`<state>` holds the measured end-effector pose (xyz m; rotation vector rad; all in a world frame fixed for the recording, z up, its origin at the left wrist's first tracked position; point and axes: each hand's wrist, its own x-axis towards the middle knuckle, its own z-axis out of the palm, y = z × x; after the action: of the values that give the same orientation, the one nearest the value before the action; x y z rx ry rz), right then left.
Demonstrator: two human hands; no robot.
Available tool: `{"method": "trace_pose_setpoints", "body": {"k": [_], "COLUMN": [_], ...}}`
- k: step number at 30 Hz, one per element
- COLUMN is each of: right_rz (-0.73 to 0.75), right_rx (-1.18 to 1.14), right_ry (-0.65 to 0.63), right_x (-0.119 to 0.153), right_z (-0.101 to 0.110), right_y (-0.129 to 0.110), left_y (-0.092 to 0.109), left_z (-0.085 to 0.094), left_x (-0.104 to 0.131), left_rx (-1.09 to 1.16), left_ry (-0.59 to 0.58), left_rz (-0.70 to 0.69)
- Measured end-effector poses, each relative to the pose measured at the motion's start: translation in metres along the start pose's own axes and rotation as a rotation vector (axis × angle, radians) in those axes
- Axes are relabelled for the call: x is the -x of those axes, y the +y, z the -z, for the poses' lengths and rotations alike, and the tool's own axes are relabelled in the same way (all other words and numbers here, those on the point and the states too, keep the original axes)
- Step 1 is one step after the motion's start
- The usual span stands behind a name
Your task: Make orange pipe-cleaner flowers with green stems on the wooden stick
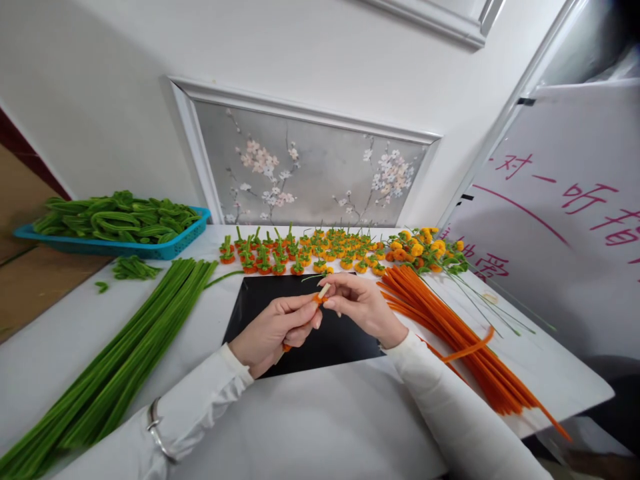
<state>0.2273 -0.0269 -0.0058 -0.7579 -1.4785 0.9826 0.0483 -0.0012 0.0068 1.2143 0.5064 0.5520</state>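
Note:
Above a black mat (330,340), my left hand (280,328) is closed on a pale flat stick (325,291), whose tip pokes out past the fingers. An orange pipe cleaner (319,300) wraps around the stick just below that tip, and a bit of orange also shows under the left fingers. My right hand (361,303) pinches at the wrapped part, thumb and fingertips touching it. Behind the mat stand rows of small pumpkin-like pieces, orange ones (263,259) at left and yellow ones (345,247) at right, with green tops.
Long green pipe cleaners (135,347) lie at left, long orange ones (465,340) at right. A blue basket (170,249) holds green pieces, with a small green pile (134,268) before it. Yellow and orange flowers (420,250) on stems lie back right. A wall rises behind the white table (320,413).

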Motion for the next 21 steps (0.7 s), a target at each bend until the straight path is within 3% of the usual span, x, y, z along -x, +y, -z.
{"method": "trace_pose_setpoints", "body": {"k": [5,10,16,21], "right_rz": [-0.042,-0.057,-0.021,0.06], "right_rx": [-0.035,-0.071,-0.053,0.054], "right_ry": [0.017,0.013,0.114,0.207], "right_x": [0.0,0.001,0.003,0.005], "right_z": [-0.003,-0.007,-0.018,-0.026], "right_y": [-0.003,-0.002,-0.002,-0.001], "left_y": [0.0,-0.001,-0.009,-0.012], "left_z": [-0.004,-0.01,-0.011,-0.011], "left_x": [0.002,0.003,0.004,0.006], "left_rx": [-0.249,-0.599,-0.807,-0.937], "left_ry": [0.058,0.23,0.427,0.496], "left_rz": [-0.109,-0.295,-0.464,-0.569]}}
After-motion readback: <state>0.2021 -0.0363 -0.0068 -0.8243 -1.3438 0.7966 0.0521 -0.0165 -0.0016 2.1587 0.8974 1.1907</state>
